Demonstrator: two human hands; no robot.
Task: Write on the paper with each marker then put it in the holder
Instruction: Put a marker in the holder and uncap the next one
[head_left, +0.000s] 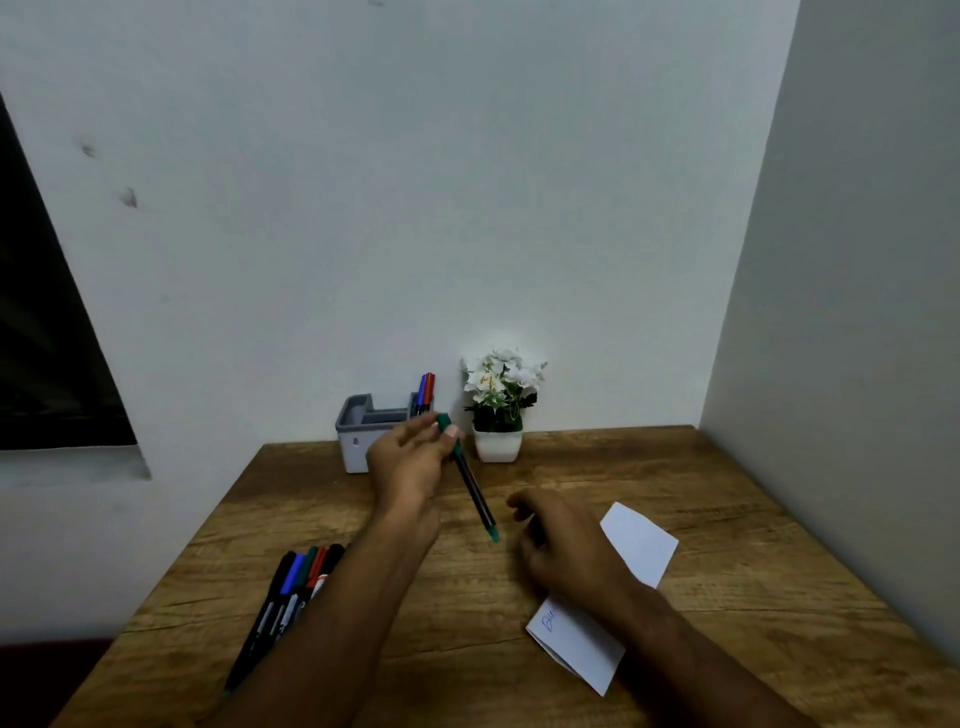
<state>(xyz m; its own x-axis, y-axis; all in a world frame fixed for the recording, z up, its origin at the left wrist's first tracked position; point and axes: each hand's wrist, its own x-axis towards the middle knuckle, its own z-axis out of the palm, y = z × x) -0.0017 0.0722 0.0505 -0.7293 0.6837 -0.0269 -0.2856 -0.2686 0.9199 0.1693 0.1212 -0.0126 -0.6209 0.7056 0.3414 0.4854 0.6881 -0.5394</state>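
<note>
Holding a green marker (470, 480) by its upper, capped end, our left hand (410, 462) pinches it between fingertips and thumb just in front of the holder (358, 434). The marker slants down and to the right, its lower green end hanging above the wooden table (727, 519), close to our right hand (566, 545).

That right hand is loosely curled and grips nothing. Its heel and wrist lie over the white paper (641, 540), which sits on the right part of the table with a fold across it; a little blue writing shows at the near left corner.

The holder is a grey box with several compartments, standing at the back edge of the table against the wall. In its right rear compartment we see a blue marker (422, 392) and a red marker (430, 391) standing upright side by side. The left compartment and the middle tray show only grey walls from here; our left hand covers the front right part, so we cannot tell what lies there.

Just right of the holder stands a white pot (497, 447) holding a plant with white flowers (501, 376).

Near the left front of the table, a bunch of markers (291, 587) lies side by side, partly under our left forearm.
</note>
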